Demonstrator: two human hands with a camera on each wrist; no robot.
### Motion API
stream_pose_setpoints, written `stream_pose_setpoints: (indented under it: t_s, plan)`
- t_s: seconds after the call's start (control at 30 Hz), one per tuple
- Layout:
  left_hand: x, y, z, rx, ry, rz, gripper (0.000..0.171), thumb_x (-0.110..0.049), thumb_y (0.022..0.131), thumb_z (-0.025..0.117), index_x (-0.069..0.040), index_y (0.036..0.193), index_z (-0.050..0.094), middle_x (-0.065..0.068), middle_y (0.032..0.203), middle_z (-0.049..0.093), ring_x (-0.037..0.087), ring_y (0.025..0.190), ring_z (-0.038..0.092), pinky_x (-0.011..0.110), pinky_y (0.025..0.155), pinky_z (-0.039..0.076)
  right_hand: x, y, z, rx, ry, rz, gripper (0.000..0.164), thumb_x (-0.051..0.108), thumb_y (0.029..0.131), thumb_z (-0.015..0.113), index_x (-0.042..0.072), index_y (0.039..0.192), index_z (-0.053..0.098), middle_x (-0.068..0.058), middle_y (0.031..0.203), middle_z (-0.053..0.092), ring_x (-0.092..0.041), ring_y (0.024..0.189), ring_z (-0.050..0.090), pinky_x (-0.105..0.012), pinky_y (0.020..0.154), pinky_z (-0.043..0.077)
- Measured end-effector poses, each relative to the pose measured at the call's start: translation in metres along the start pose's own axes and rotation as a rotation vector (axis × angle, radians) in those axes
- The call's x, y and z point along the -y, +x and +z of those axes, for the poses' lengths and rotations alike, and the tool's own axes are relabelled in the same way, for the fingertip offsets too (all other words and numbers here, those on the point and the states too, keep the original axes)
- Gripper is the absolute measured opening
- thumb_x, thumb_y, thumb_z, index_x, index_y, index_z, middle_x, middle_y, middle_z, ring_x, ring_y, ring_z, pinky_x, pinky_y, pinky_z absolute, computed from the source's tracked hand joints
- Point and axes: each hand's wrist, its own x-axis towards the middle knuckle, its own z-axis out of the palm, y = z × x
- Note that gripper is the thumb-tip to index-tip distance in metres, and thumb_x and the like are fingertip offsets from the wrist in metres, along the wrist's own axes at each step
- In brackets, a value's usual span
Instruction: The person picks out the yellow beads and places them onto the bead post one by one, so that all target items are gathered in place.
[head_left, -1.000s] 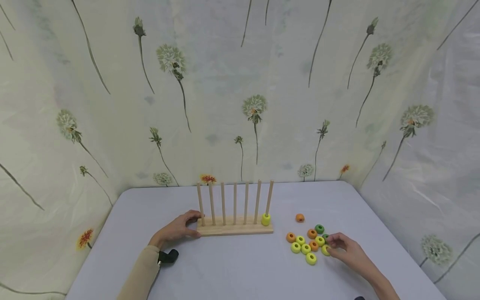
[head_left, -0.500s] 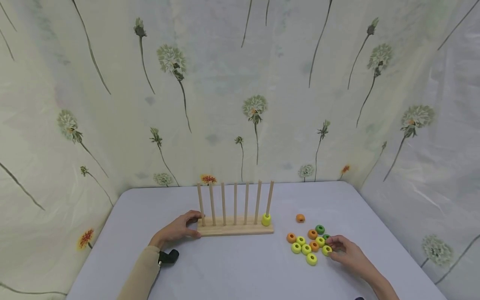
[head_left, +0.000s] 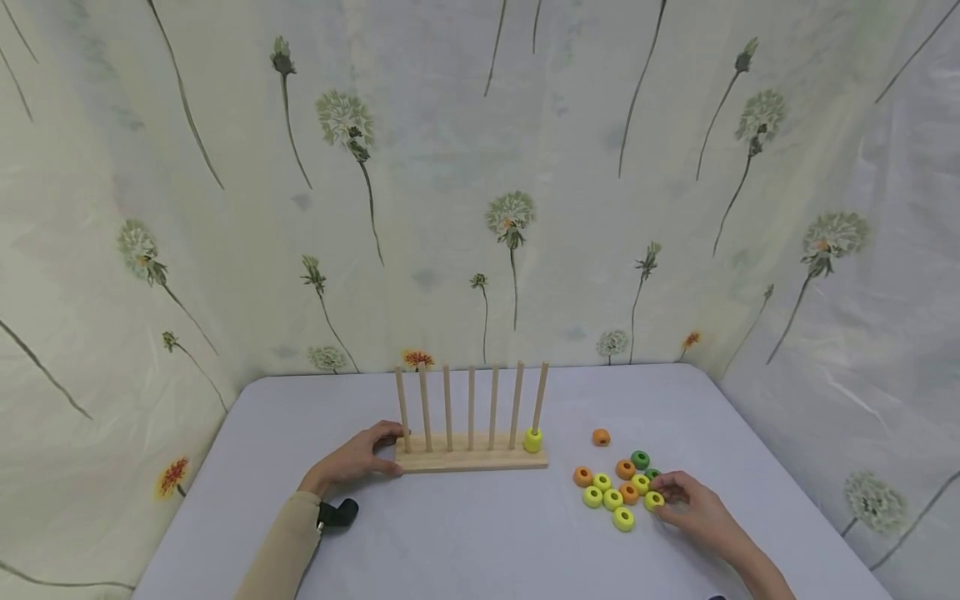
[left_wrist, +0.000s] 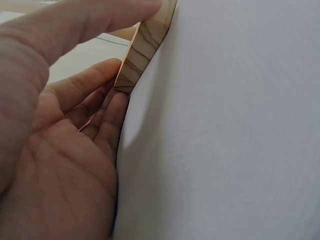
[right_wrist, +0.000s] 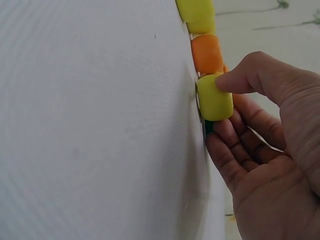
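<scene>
A wooden peg rack [head_left: 472, 460] with several upright pegs stands mid-table. My left hand [head_left: 356, 457] grips its left end, the thumb along the front side and the fingers behind. In the left wrist view, the grained end of the rack's base [left_wrist: 142, 55] lies between thumb and fingers. A yellow bead [head_left: 533, 440] sits low on the rightmost peg. My right hand [head_left: 697, 510] pinches another yellow bead [right_wrist: 215, 97] at the right of a loose bead group, thumb on its near side, fingers behind. A green bead [head_left: 652, 475] is partly hidden by the index finger.
Several loose yellow, orange and green beads lie close together, among them a yellow bead [head_left: 623, 519] at the front. One orange bead [head_left: 601, 437] lies apart behind them. A patterned curtain [head_left: 450, 208] hangs beyond the white table [head_left: 465, 542].
My right thumb has shifted slightly at the yellow bead, and more of that bead now shows. The left hand and the rack have stayed in place.
</scene>
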Motion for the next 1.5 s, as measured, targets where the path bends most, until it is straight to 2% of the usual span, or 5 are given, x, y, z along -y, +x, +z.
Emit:
stream_pose_setpoints:
  t_s: [0.7,0.93,1.13,1.33,1.5]
  plan:
    - [-0.006,-0.005,0.005,-0.022,-0.013,0.009,0.067,-0.015,0.076,0.081,-0.005,0.134,0.049,0.012,0.139,0.048,0.034,0.132,0.043,0.053,0.112,0.031,0.017,0.004,-0.003,0.009,0.039,-0.005,0.046,0.019,0.079,0.077,0.001,0.115,0.056,-0.01,0.112,0.062,-0.019,0.098,0.06,-0.027,0.08,0.054]
    - [0.001,-0.001,0.002,-0.015,0.009,0.0,0.071,-0.026,0.074,0.083,-0.01,0.135,0.049,0.008,0.14,0.048,0.031,0.132,0.044,0.051,0.113,0.031,0.025,0.008,-0.003,0.0,0.024,-0.066,0.042,0.017,0.081,0.074,0.002,0.115,0.056,-0.009,0.111,0.062,-0.024,0.103,0.061,-0.031,0.084,0.055]
    - [0.002,-0.001,0.003,-0.007,0.012,0.015,0.069,-0.024,0.075,0.082,-0.009,0.134,0.05,0.009,0.139,0.048,0.032,0.132,0.044,0.051,0.112,0.031,0.036,0.013,-0.004,-0.011,0.014,-0.106,0.039,0.021,0.083,0.074,0.005,0.114,0.057,-0.009,0.112,0.063,-0.026,0.105,0.061,-0.036,0.087,0.054]
    - [0.002,0.0,0.002,0.003,0.03,0.029,0.068,-0.026,0.076,0.082,-0.01,0.134,0.05,0.007,0.137,0.049,0.031,0.132,0.045,0.05,0.112,0.033,0.047,0.019,-0.003,0.005,0.022,-0.119,0.04,0.029,0.084,0.075,0.008,0.113,0.058,-0.005,0.11,0.063,-0.018,0.099,0.061,-0.028,0.08,0.053]
    - [0.001,0.0,0.0,0.001,0.023,0.007,0.07,-0.027,0.075,0.082,-0.01,0.134,0.049,0.007,0.138,0.048,0.03,0.133,0.043,0.05,0.113,0.031,0.059,0.025,-0.005,0.003,0.04,-0.192,0.041,0.03,0.084,0.075,0.009,0.114,0.058,-0.004,0.112,0.063,-0.016,0.098,0.06,-0.025,0.079,0.052]
